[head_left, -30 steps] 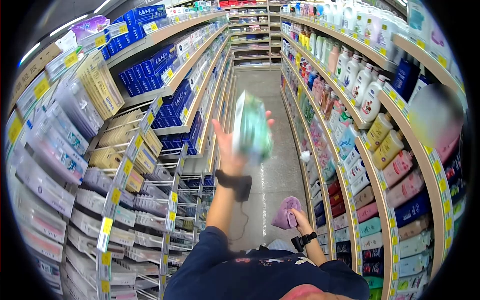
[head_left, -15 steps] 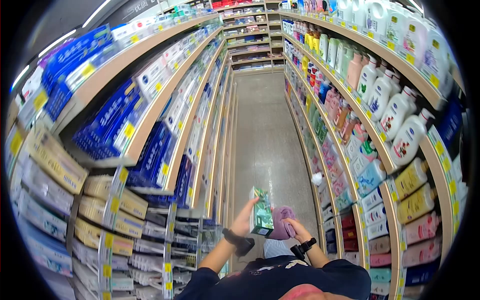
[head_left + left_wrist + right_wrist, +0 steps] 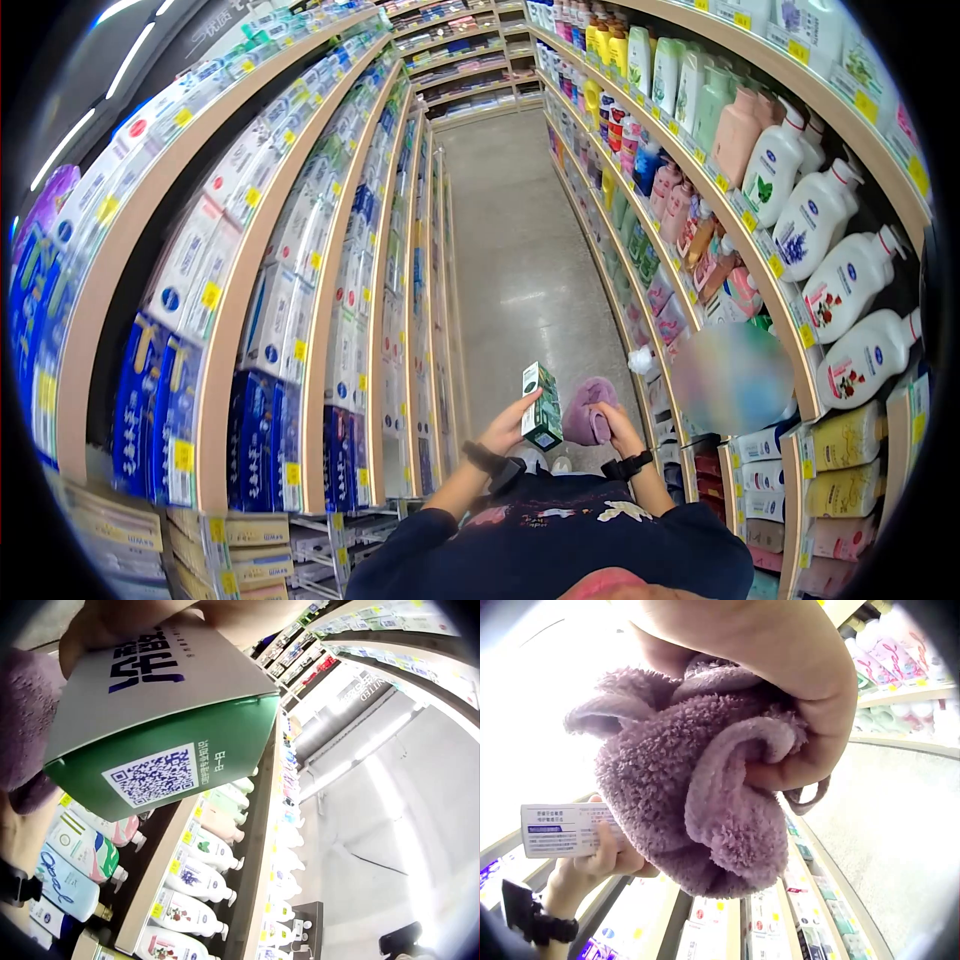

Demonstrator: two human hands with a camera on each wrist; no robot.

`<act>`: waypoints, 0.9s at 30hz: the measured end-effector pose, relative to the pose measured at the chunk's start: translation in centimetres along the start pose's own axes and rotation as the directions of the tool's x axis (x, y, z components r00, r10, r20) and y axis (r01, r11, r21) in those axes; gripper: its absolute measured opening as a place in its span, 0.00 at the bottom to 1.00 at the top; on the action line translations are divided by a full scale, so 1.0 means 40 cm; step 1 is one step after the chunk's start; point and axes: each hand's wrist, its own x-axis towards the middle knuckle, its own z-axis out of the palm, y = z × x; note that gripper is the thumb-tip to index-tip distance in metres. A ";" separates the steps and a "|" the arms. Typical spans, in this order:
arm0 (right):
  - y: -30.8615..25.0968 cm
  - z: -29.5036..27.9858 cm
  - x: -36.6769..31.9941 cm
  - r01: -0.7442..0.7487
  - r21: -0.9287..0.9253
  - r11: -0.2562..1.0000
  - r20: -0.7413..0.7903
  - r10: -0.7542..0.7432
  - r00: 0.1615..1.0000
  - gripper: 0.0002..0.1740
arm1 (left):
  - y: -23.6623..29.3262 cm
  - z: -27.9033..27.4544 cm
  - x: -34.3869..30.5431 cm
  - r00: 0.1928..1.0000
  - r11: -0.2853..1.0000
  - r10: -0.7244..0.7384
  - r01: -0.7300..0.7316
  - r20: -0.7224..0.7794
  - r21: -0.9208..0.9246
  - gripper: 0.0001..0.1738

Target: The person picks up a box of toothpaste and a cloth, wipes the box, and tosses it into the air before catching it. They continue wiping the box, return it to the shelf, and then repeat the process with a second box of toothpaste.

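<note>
A green and white box [image 3: 541, 405] is gripped in my left hand [image 3: 508, 428], low in the middle of the head view. The left wrist view shows the green end of the box [image 3: 161, 769] with a QR code, fingers across its white side. My right hand [image 3: 622, 432] holds a bunched purple fluffy cloth [image 3: 588, 410] just right of the box, the two apart. Seen from the right wrist, curled fingers pinch the cloth [image 3: 682, 780], and the left hand [image 3: 604, 862] stands behind it with the box [image 3: 562, 829].
Shelves of boxed goods [image 3: 270, 340] line the left side. Pump bottles [image 3: 815, 225] and other bottles fill the shelves on the right. Between them runs a grey floor aisle [image 3: 515, 250] to shelves at the far end. A white tuft [image 3: 641, 360] hangs at the right shelf edge.
The left hand came down from a raised position with the box and is now beside the cloth. The right hand keeps hold of the cloth. The head view has shifted along the shelves.
</note>
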 end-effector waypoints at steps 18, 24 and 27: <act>-0.328 0.086 0.675 0.001 -0.010 1.000 -0.188 -0.003 0.982 0.16 | 0.560 -0.169 0.681 0.977 0.960 -0.213 0.214 0.026 -0.179 0.20; -0.484 0.215 0.953 0.065 -0.108 0.992 -0.124 -0.078 0.989 0.14 | 0.828 -0.028 0.740 0.944 0.782 0.203 -0.317 0.261 0.537 0.29; -0.517 0.251 1.059 0.027 -0.111 0.993 -0.109 -0.039 0.993 0.14 | 0.901 -0.039 0.808 0.969 0.912 0.244 -0.243 0.038 0.332 0.13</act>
